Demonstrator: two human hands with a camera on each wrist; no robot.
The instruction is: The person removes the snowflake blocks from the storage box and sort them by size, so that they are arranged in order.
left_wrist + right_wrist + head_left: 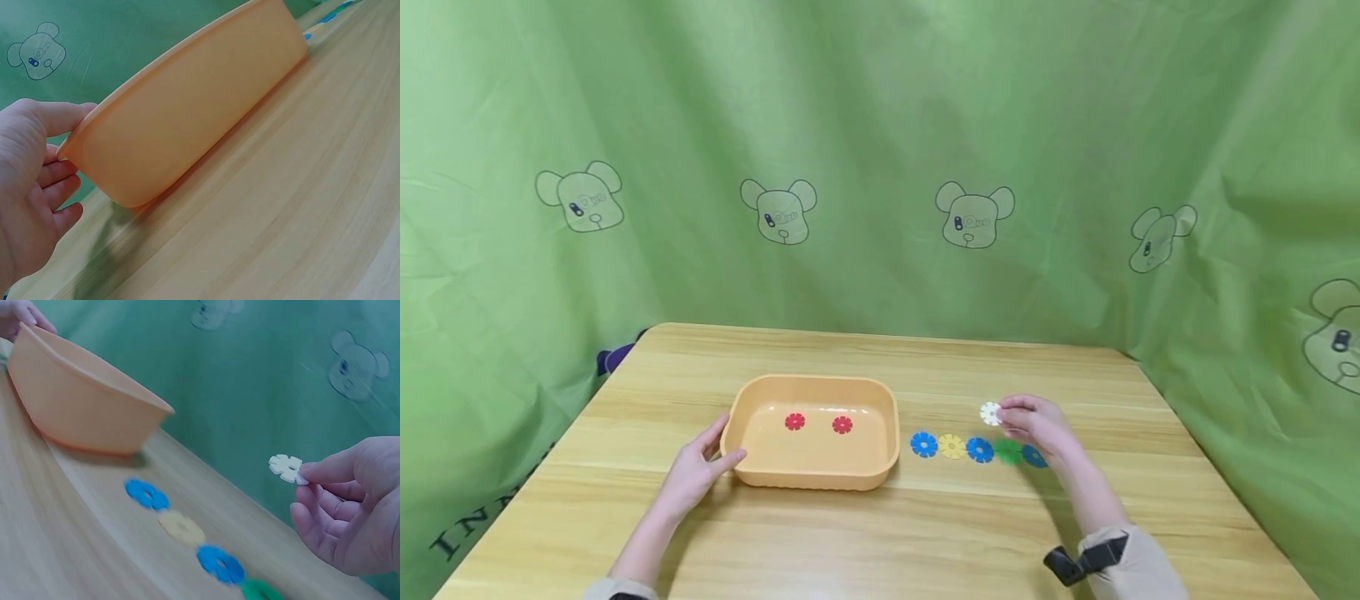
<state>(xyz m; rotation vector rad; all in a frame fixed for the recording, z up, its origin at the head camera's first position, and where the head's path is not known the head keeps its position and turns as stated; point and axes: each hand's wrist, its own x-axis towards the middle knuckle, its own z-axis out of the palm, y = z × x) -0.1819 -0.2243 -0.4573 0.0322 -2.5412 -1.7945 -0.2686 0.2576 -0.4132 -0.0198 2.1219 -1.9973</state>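
An orange plastic basin stands on the wooden table, with two red notched discs lying inside. My left hand grips its left end, thumb over the rim and fingers along the outer wall, as the left wrist view shows with the hand. Between thumb and fingers my right hand pinches a white notched disc, held above the table. Below it lies a row of flat notched discs: a blue disc, a yellow disc, another blue disc, a green disc and a blue disc at the right end.
The table has a light wood surface. Around its back and sides hangs a green curtain printed with bear heads. A small purple object shows beyond the back left table edge.
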